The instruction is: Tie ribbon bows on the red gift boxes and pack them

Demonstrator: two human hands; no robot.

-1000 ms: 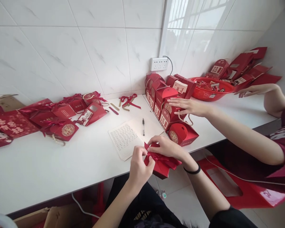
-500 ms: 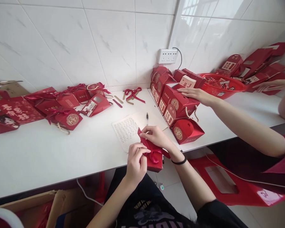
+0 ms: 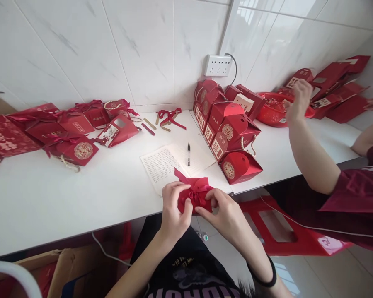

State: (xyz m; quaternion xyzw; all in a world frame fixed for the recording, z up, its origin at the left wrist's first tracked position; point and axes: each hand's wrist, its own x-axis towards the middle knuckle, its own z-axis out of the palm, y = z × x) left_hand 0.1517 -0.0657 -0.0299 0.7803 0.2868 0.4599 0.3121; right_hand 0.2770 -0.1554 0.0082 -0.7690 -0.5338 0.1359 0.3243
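A small red gift box (image 3: 202, 181) stands at the table's front edge, a dark red ribbon (image 3: 199, 198) tied in a bow across it. At its left side, my left hand (image 3: 175, 209) has thumb and fingers bent onto the bow. My right hand (image 3: 225, 213) grips the bow's right side between thumb and curled fingers. One ribbon tail sticks up at the upper left over an open notebook (image 3: 161, 163) with handwriting. Just behind the box, a black-capped pen (image 3: 188, 154) lies on the notebook. The lower part of the box is covered by my hands.
Several red gift boxes stand in rows (image 3: 225, 128) to the right, and ribbon-tied ones (image 3: 83, 149) to the left. Loose ribbon (image 3: 170, 118) lies near the wall. A co-worker's hand (image 3: 300, 99) is raised beside a red basin (image 3: 270, 118). A cardboard box (image 3: 62, 273) is below the table.
My right hand has come down from the upper ribbon end to the bow's right side. The co-worker's hand has lifted off the boxes and moved right, towards the basin.
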